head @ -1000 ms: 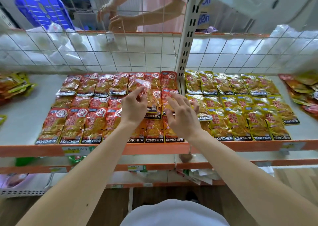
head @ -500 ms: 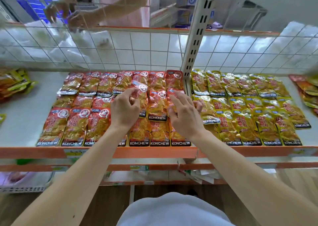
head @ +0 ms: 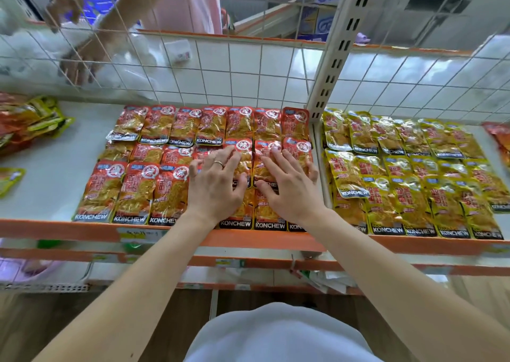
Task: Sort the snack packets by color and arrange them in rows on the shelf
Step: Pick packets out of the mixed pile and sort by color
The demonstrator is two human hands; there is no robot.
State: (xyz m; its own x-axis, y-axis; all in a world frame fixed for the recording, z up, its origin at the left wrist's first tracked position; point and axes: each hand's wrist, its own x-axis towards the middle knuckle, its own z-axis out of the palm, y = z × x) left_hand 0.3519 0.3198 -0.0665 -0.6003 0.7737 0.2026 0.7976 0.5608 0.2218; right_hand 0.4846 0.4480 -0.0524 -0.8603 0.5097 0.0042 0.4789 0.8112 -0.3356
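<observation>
red packets (head: 132, 193): three overlapping rows on the left bay of the shelf (head: 55, 230), running from its near edge to the far side.
handling: probably light, soft foil pouches. They look glossy and may slide over each other. Best nudged flat or pinched at a sealed end, not squeezed in the middle.
left hand (head: 218, 187): flat on the middle row, fingers (head: 233, 157) spread apart, holding nothing.
right hand (head: 289, 190): just beside it, also flat, fingers spread and pressing the packets.
yellow packets (head: 414, 185): similar rows on the right bay, beyond the upright post (head: 328, 66).
loose pile (head: 30, 118): mixed colours at the far left, apparently unsorted.
</observation>
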